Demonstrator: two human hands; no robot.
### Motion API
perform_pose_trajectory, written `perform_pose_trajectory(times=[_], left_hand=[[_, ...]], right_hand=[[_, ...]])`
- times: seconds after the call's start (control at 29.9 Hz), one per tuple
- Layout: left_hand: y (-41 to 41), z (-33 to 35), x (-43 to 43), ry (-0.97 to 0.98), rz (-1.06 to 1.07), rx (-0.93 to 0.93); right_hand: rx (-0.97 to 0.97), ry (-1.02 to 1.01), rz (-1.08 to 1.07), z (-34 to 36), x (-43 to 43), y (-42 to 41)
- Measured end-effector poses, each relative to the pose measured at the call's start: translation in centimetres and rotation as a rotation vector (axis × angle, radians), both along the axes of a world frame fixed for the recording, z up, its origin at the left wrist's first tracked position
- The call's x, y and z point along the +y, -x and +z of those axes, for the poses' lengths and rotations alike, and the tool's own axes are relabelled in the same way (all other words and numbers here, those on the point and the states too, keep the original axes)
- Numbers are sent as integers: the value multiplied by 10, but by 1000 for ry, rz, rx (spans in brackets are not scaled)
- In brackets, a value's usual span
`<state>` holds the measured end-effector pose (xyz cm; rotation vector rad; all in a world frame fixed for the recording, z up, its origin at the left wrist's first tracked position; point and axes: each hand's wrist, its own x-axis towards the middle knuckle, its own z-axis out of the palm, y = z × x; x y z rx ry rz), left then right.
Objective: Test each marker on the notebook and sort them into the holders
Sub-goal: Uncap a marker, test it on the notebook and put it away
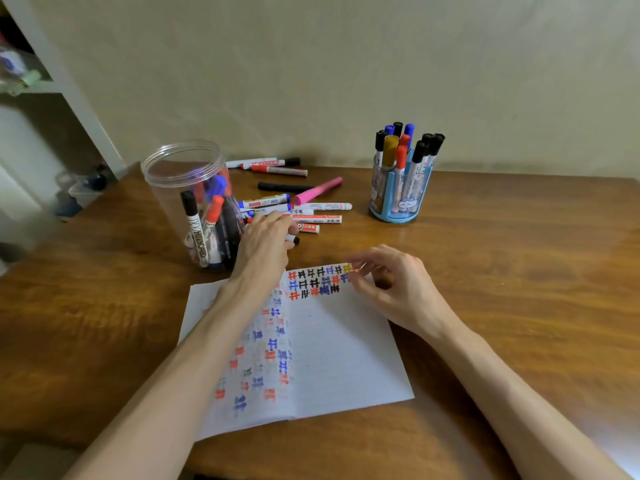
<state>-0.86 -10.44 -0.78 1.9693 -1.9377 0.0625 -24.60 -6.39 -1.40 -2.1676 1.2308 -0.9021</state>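
An open notebook (339,355) lies in front of me, with rows of red, blue and black test marks along its top. My left hand (265,244) grips a black-capped marker (293,239) beside the pile of loose markers (304,216). My right hand (388,289) hovers over the notebook's top right corner with loosely curled fingers and holds nothing. A clear plastic jar (180,188) at the left holds several markers. A blue round holder (398,192) at the right holds several more.
A wooden table (519,271) carries everything and meets a plain wall at the back. More markers, among them a pink one (318,190) and a black one (282,187), lie behind the pile. A white shelf unit (52,81) stands at the far left.
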Motion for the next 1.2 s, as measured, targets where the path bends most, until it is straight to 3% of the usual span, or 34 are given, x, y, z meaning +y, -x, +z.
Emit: perform_pose_trajectory(times=[0.1,0.27,0.5,0.64,0.77,0.9,1.2], left_hand=[[2,5,-3,5,-128,21],[28,11,5,157,-386,231],[70,22,29,218,-590,369],[68,21,36,149,-568,451],[48,10,41,-21,-401,401],[37,1,46,-46,-332,405],[34,3,54,-78,-476,489]], right_hand=[[-10,-2,-9,-1,-1,0],[-81,17,-62,-6,-3,0],[-224,-29,-99,-5,-4,1],[-329,-43,-108,-3,-1,1],[-533,-196,-177,7,3,1],[-629,-316,-223,13,8,-3],[-529,-255,-222,13,13,-9]])
